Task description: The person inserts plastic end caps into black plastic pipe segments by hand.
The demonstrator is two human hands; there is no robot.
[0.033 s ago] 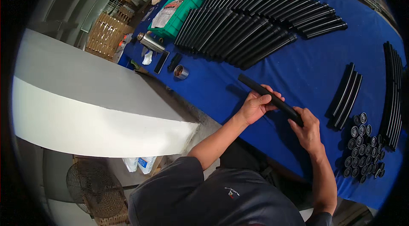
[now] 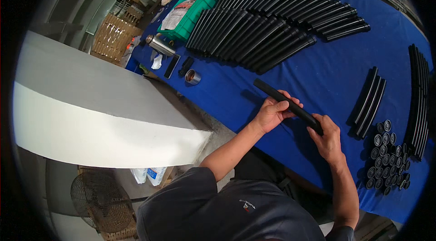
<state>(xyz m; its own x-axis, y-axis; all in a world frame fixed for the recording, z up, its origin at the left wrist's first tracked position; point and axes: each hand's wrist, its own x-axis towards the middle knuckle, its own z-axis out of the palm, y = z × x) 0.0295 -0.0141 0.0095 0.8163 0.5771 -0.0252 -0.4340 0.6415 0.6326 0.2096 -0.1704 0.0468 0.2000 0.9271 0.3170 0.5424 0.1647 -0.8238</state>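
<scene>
Black tube aslant at the centre of the frame, apparently raised above a blue cloth: a person's left hand grasps it near the middle, thumb on top, fingers curled beneath, while the right hand wraps the lower end and hides its tip. How firmly either presses cannot be told. The upper end juts out unsupported; should the left thumb ease, the piece could tip, slip and strike the cloth. Round black caps crowd together at lower right, near three tubes, and a careless swing to that side might scatter them. At upper centre lie long rows of tubes, which a dropped, rolling piece could nudge out of line. Farther left, a metal cup near a phone could topple if knocked by the free end.
</scene>
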